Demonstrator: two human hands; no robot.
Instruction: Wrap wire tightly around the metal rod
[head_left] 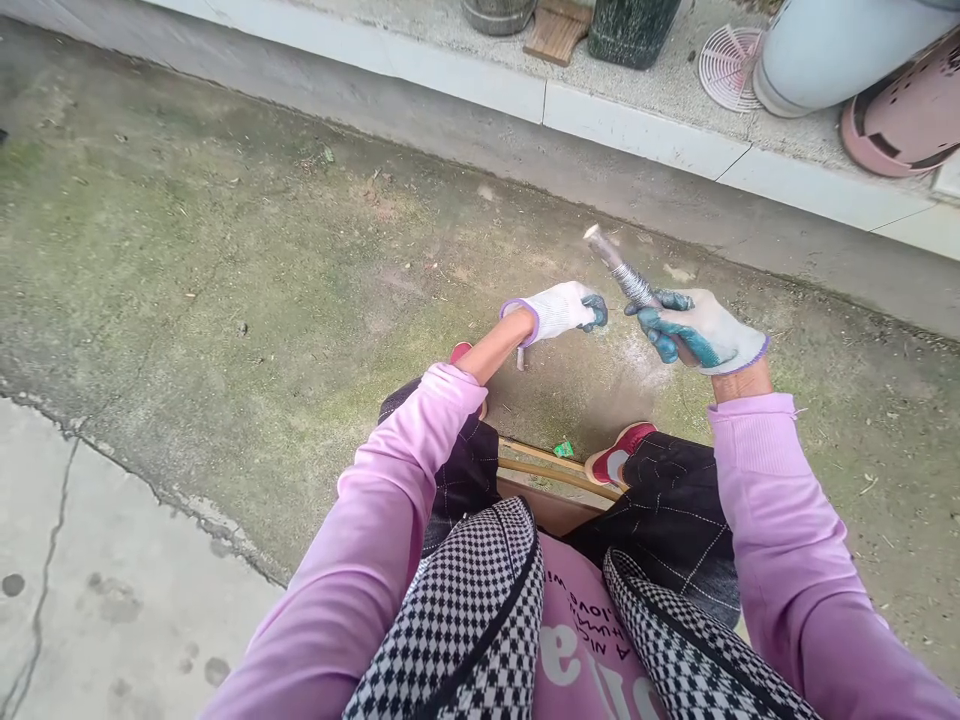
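Observation:
Both my hands wear white work gloves with blue-green fingers. My right hand (701, 330) is closed around the lower end of a short grey rod (621, 270) that points up and to the left, with a pale tip. My left hand (564, 310) is closed in a fist a little to the left of the rod, and a small metal piece (520, 357) sticks out below it. The two hands are a short gap apart, held over mossy concrete ground in front of my knees.
I sit on a low wooden stool (551, 470); my red shoes (616, 455) rest on the ground beside a green scrap (563, 449). A raised kerb (637, 130) runs across the back, carrying pots, a wooden board (556, 30), a white grille (729, 66) and a pink basket (904, 120).

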